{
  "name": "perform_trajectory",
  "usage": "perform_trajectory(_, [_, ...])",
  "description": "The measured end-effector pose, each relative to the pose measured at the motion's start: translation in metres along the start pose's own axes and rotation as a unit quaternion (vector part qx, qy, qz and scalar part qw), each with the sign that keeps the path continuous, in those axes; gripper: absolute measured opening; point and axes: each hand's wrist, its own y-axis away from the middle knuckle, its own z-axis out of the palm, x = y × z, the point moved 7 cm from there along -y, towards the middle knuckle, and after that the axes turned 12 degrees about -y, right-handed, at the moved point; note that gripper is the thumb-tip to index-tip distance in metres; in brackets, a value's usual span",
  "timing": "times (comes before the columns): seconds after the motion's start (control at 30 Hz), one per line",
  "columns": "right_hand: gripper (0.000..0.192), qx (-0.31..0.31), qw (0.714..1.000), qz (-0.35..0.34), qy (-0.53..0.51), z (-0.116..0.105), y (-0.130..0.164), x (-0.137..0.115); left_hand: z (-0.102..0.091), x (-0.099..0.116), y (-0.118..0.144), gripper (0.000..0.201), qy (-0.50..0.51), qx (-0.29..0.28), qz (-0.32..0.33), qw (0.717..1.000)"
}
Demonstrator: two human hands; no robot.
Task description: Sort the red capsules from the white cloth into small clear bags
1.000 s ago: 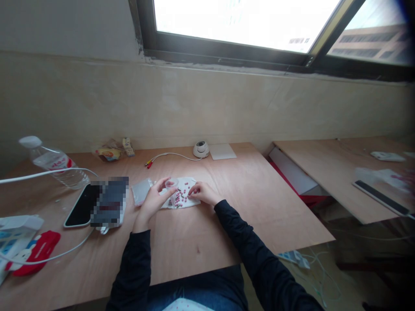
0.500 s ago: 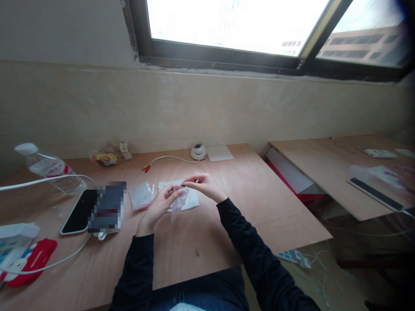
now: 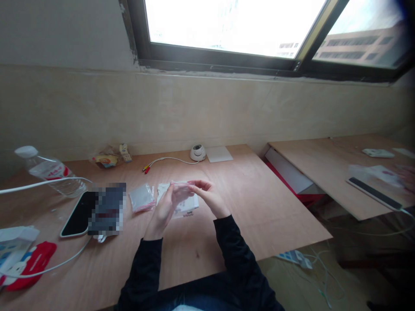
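Note:
Between my two hands is a small clear plastic bag (image 3: 180, 193), its upper edge stretched level. My left hand (image 3: 164, 208) pinches its left end, and my right hand (image 3: 207, 195) pinches its right end. Small dark shapes show near the bag's lower part; I cannot make out whether they are inside it. Under the hands lies a white packet or cloth (image 3: 191, 203) on the wooden desk (image 3: 181, 259). Just left of my left hand rests a stack of clear zip bags (image 3: 142, 198) with pinkish edges.
On the left are a phone (image 3: 79, 214), a blurred-out dark device (image 3: 108, 209), a tilted water bottle (image 3: 52, 172), a white cable and a red pouch (image 3: 32, 265). By the wall sit a dome camera (image 3: 197, 152), a white card (image 3: 219, 154) and a snack packet (image 3: 106, 160).
My right hand has moved from a pinch above the bag to the bag's right end. The bag, which hung down from my left hand, is now held stretched between both hands.

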Motion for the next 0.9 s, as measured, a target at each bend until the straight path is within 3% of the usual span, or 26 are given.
perform_trajectory(0.13, [0.023, 0.068, 0.997, -0.024, -0.031, -0.006, 0.014, -0.007, 0.004, 0.002, 0.001, 0.047, -0.032, 0.026, 0.028, 0.999])
perform_trajectory(0.27, [0.021, 0.122, 0.991, -0.033, -0.047, -0.015, 0.025, -0.012, -0.008, 0.006, 0.004, 0.029, -0.091, 0.106, 0.047, 0.989])
perform_trajectory(0.4, [0.020, 0.120, 0.991, -0.014, -0.057, -0.018, 0.027, -0.010, -0.017, 0.012, 0.009, 0.024, -0.089, 0.156, 0.048, 0.983])
perform_trajectory(0.9, [0.020, 0.140, 0.987, -0.039, -0.062, -0.018, 0.029, -0.009, -0.023, 0.018, 0.013, 0.024, -0.111, 0.203, 0.067, 0.971])
